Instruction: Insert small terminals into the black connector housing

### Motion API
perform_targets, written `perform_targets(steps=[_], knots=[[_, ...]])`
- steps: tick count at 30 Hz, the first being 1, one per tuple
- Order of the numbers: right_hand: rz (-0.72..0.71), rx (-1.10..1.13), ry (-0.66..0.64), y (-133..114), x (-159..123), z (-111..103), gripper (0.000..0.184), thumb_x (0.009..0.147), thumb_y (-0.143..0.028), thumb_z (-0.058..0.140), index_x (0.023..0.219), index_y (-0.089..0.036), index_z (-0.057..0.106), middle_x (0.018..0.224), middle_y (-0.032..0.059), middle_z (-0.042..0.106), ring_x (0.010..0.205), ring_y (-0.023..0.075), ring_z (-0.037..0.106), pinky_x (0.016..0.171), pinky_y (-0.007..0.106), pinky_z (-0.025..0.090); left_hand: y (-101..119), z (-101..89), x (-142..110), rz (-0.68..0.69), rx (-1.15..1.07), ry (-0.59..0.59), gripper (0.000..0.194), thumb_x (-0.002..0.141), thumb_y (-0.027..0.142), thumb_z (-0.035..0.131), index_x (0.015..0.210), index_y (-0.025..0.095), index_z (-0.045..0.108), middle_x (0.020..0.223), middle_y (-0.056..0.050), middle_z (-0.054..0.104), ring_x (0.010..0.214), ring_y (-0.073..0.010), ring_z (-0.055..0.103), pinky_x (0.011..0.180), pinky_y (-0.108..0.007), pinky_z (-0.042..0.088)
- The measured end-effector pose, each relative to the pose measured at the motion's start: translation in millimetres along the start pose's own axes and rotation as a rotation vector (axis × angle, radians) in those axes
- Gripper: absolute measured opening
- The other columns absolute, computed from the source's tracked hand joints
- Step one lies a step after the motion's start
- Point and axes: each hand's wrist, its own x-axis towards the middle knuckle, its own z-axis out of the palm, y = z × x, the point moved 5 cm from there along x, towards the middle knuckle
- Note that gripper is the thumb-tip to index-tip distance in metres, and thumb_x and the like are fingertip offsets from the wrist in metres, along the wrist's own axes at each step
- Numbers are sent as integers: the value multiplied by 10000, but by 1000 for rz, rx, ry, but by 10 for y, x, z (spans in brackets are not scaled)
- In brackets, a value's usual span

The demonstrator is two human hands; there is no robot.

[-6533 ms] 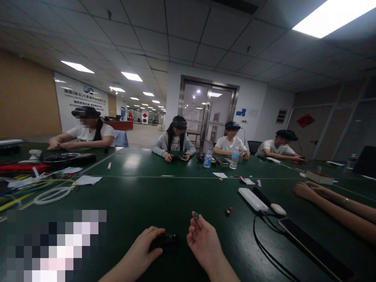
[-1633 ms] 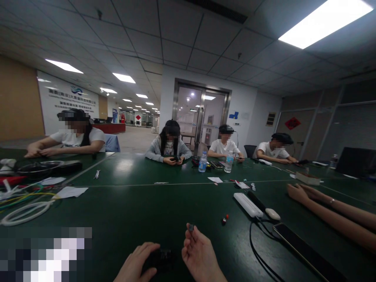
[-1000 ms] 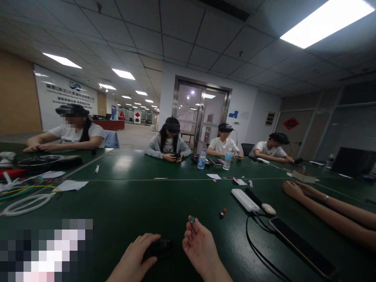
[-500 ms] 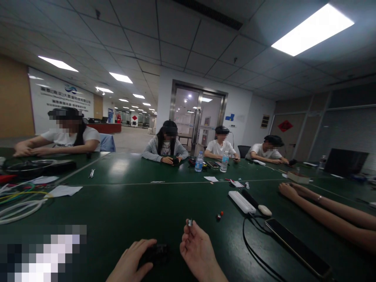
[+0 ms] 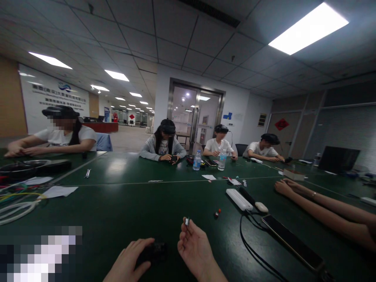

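Right of the black device (image 5: pixel 160 250): your right hand (image 5: pixel 194 247), pinching a small pale piece (image 5: pixel 187 222); a light, steady pinch seems best. Left of it: your left hand (image 5: pixel 129 260), fingers curled around it, best braced.

Left hand (image 5: pixel 128 259) holds a black object (image 5: pixel 158 251) — right hand (image 5: pixel 196 247) pinches a small piece (image 5: pixel 187 222).

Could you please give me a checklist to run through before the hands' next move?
1. Small piece held at the right hand's fingertips: ok.
2. Left hand at the black object: ok.
3. Details on the black object readable: not ok, too dark.
4. Red-and-black part apart from both hands: ok.
5. Co-worker's hands apart from these: ok.
6. Firmness of either grip: cannot tell.
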Motion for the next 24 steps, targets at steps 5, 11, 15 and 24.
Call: perform_targets(steps=[5, 11, 15, 24], knots=[[4, 0, 5, -7, -4, 9, 155, 678, -281, 641, 776, -161, 630, 637, -13, 619, 495, 63, 528, 486, 188, 384, 17, -15, -15, -6, -3, 1, 445, 712, 246, 490, 1156, 278, 488, 1161, -15, 549, 1074, -227, 472, 925, -377, 348], [10, -3, 8, -2, -4, 3, 153, 676, -275, 642, 785, -169, 629, 640, -17, 627, 508, 66, 539, 493, 191, 383, 45, -29, -26, -12, -5, 14, 438, 708, 233, 494, 1143, 280, 494, 1156, -11, 549, 1077, -222, 469, 926, -364, 349], [10, 1, 0, 2, 5, 3, 149, 680, -257, 640, 794, -162, 625, 652, -19, 639, 512, 63, 543, 496, 189, 384, 46, -37, -20, -17, -8, 9, 433, 708, 240, 496, 1139, 281, 499, 1156, -10, 549, 1079, -225, 471, 930, -368, 347], [5, -2, -6, 2, 23, -19, 202, 671, -260, 649, 849, -170, 621, 653, -29, 634, 506, 59, 536, 494, 189, 377, 114, -61, -44, -16, -12, 15, 423, 718, 244, 483, 1138, 287, 498, 1144, -13, 557, 1069, -229, 480, 921, -384, 357]])
